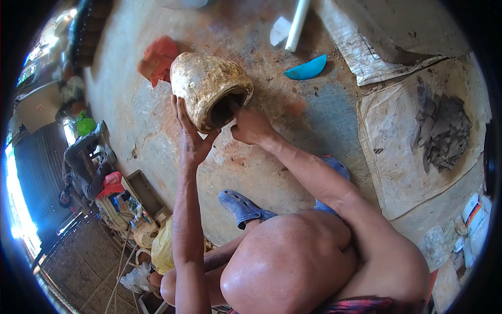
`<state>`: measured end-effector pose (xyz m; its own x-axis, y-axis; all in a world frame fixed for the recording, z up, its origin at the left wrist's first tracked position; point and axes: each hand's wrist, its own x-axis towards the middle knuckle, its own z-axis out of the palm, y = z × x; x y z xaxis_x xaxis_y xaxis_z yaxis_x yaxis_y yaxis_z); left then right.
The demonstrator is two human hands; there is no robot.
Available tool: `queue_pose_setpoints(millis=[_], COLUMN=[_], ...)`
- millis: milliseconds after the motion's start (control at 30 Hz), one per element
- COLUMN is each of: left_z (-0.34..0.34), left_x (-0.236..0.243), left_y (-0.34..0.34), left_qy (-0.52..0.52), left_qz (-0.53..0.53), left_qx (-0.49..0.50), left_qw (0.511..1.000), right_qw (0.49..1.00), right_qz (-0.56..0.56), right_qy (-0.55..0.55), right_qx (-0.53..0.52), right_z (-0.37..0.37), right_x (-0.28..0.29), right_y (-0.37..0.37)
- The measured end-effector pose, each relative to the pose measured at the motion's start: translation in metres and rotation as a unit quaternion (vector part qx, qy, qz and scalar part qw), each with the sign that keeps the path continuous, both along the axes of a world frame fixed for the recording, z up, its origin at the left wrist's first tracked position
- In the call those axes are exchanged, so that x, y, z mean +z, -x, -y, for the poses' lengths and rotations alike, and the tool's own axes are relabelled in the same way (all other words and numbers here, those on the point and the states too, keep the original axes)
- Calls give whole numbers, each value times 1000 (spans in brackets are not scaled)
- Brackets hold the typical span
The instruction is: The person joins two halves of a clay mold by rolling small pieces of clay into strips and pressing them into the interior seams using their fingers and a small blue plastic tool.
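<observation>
Clasping the tilted pot [205, 77] just ahead of it, the left hand [192, 142] seems to angle the mouth [221, 110] for easy reach by the right hand [253, 125], whose curled fingers go inside, tips hidden, so I cannot tell whether they are clamped on anything.

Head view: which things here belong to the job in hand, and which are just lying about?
Job in hand:
- hollow, mottled cream-brown form, left hand against its side, right hand at its dark opening
- probably the grey, clay-like lump and blue half-moon piece

Apparently just lying about:
- long white tube
- crumpled yellow plastic bag
</observation>
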<state>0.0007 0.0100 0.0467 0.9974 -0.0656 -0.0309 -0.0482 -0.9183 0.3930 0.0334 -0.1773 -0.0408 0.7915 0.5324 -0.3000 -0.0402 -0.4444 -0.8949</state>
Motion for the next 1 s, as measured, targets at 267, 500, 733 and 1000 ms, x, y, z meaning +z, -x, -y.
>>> queue_pose_setpoints(millis=[267, 500, 733, 1000], left_z=[0, 1, -2, -3], left_x=[-1, -5, 4, -14], left_y=[-2, 3, 0, 5], left_qy=[39, 78, 142, 211], left_qz=[-15, -37, -75, -22], left_qx=[-2, 24, 31, 68], left_qw=[999, 996, 987, 975], right_qw=[923, 957, 994, 944], right_qz=[-242, -66, 25, 33], right_qy=[-294, -244, -64, -296], right_qx=[61, -144, -81, -139], right_z=[-16, -6, -17, -28], right_x=[8, -7, -13, 28], right_y=[10, 21, 23, 24])
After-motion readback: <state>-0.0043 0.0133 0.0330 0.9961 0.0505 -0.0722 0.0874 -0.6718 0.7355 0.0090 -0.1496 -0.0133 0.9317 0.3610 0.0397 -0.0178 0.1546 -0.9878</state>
